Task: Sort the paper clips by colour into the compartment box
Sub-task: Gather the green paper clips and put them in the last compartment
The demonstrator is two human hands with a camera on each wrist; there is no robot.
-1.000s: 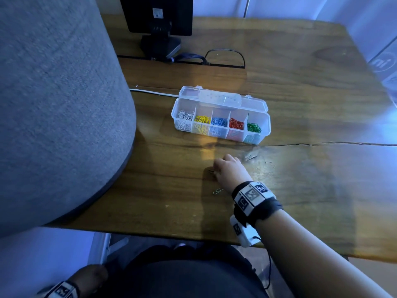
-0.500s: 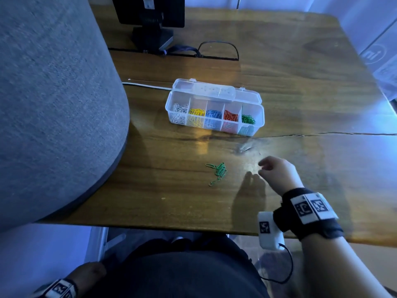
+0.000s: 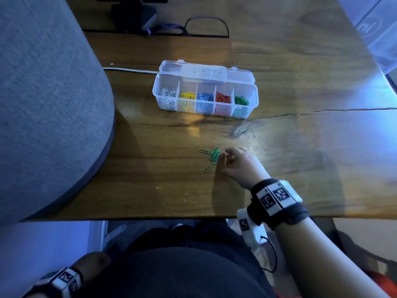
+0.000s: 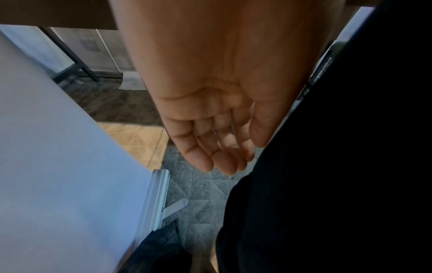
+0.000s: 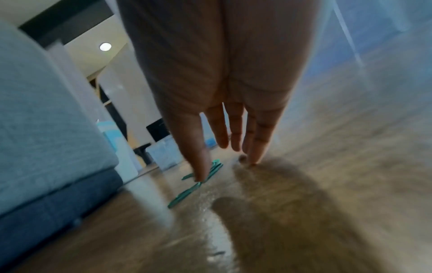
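A clear compartment box [image 3: 205, 114] stands open on the wooden table [image 3: 300, 147], holding white, yellow, blue, red and green paper clips in separate cells. A small pile of green clips [image 3: 212, 157] lies loose nearer to me. My right hand [image 3: 232, 160] is just right of that pile, fingers straight and reaching down to the table; in the right wrist view the thumb tip [image 5: 198, 175] meets the green clips [image 5: 194, 186]. My left hand [image 3: 92, 263] hangs below the table beside my lap, fingers [image 4: 210, 151] relaxed and empty.
A large grey cushioned shape [image 3: 43, 104] covers the table's left side. A monitor stand [image 3: 133, 14] and black cable [image 3: 206, 26] sit at the back, with a white cable [image 3: 129, 69] behind the box. The table's front edge [image 3: 150, 217] is close.
My right hand lifted off the green clips, swung right, and has now come back left to the pile's edge. The camera view shifted closer. The left hand stayed put.
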